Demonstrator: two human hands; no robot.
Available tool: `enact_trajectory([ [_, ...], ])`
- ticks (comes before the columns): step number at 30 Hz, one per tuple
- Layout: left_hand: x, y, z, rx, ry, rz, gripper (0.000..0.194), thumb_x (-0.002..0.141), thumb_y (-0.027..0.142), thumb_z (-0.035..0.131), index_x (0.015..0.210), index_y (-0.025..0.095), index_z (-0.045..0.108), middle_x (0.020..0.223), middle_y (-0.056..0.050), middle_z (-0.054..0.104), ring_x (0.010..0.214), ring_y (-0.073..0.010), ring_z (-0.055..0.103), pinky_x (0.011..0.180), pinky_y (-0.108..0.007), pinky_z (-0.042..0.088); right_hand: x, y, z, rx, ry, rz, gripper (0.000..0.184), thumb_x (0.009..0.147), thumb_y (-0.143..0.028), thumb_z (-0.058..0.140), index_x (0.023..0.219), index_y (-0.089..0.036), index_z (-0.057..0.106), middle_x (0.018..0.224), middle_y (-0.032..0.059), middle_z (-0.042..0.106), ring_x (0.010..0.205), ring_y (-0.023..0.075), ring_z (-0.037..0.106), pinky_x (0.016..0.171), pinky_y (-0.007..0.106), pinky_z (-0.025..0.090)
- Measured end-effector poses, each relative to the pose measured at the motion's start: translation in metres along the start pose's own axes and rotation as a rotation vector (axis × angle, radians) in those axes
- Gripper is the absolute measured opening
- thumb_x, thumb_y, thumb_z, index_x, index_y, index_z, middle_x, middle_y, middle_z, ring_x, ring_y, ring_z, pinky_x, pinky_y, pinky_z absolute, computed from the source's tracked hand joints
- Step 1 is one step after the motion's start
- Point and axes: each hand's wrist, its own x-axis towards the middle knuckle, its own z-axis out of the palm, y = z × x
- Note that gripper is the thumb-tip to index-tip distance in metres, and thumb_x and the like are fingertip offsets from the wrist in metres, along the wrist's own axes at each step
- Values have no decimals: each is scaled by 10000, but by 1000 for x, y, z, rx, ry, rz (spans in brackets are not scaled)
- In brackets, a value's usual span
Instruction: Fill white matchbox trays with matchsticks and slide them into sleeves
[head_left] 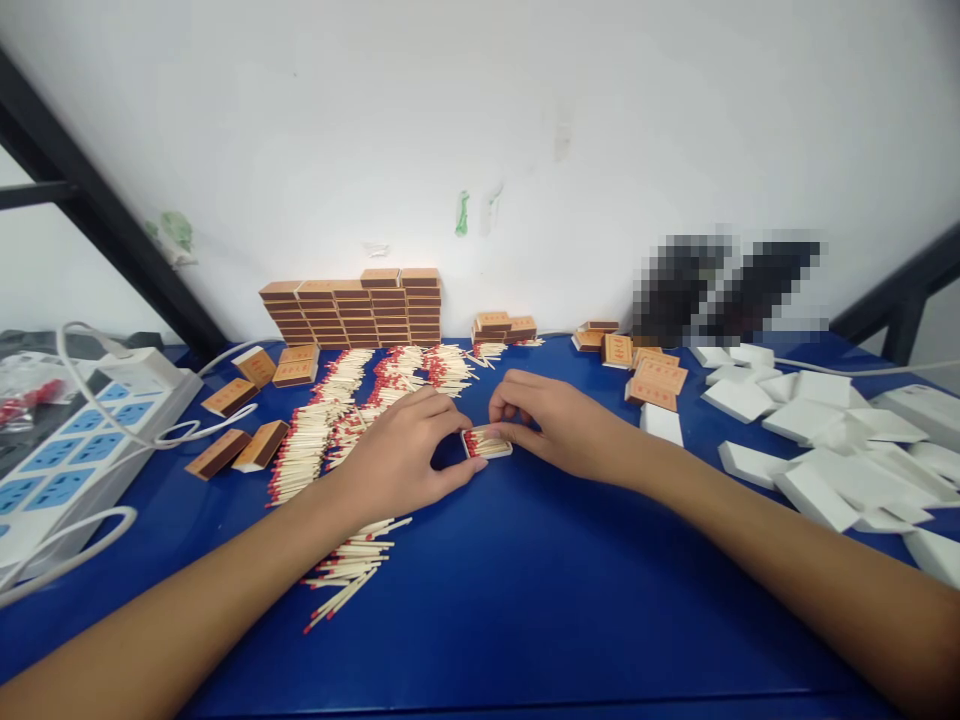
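A small white matchbox tray (487, 443) filled with red-tipped matches lies on the blue table (525, 600), between both hands. My left hand (405, 450) curls round the tray's left end, thumb and fingers pinching it. My right hand (559, 420) grips the tray's right end with bent fingers. Long heaps of loose matches (337, 420) stretch behind and left of my left hand. A smaller bunch of matches (352, 565) lies under my left forearm.
Closed orange matchboxes (360, 310) are stacked against the white wall, with more loose ones (652, 380) at the right and left. Several empty white trays (817, 450) lie at the right. A white power strip (67, 450) with cables sits at the left edge.
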Motion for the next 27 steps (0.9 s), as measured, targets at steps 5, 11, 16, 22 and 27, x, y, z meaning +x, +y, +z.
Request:
enact_trajectory([
  [5,0,0,0,-4,-4,-6,234,1017,403,739,1105,187,749,1010,-70,722,1021,-273,659,896,-438,542,0,2,0,41,-49,-9,180,1098,-341,579,964,-228,620,984,38,631,827,180,577,748,327,445],
  [11,-1,-1,0,-20,-11,-15,230,1011,387,749,1117,183,751,1041,-75,722,1032,-270,669,902,-434,554,0,4,0,27,-31,-21,114,1086,-292,606,1009,-219,648,989,27,597,825,168,563,746,319,431],
  [16,0,-1,0,-24,-26,-33,243,1020,387,731,1145,180,751,1068,-80,720,1056,-274,684,916,-436,561,-1,3,-2,-16,-52,-60,160,1105,-264,559,1050,-209,699,974,31,560,789,166,544,724,324,408],
  [22,0,1,0,-22,-27,-19,254,1019,378,734,1149,162,761,1051,-81,716,1025,-267,683,900,-431,562,-2,1,-2,-18,-34,-45,141,1092,-224,552,1022,-203,673,999,42,592,809,170,557,736,324,419],
  [27,0,1,-2,-16,-37,-13,257,1022,382,735,1163,168,759,1051,-82,717,1026,-268,683,900,-425,558,-1,-1,-3,6,-35,-3,104,1073,-208,557,1031,-211,651,1020,51,616,858,183,579,774,330,439],
])
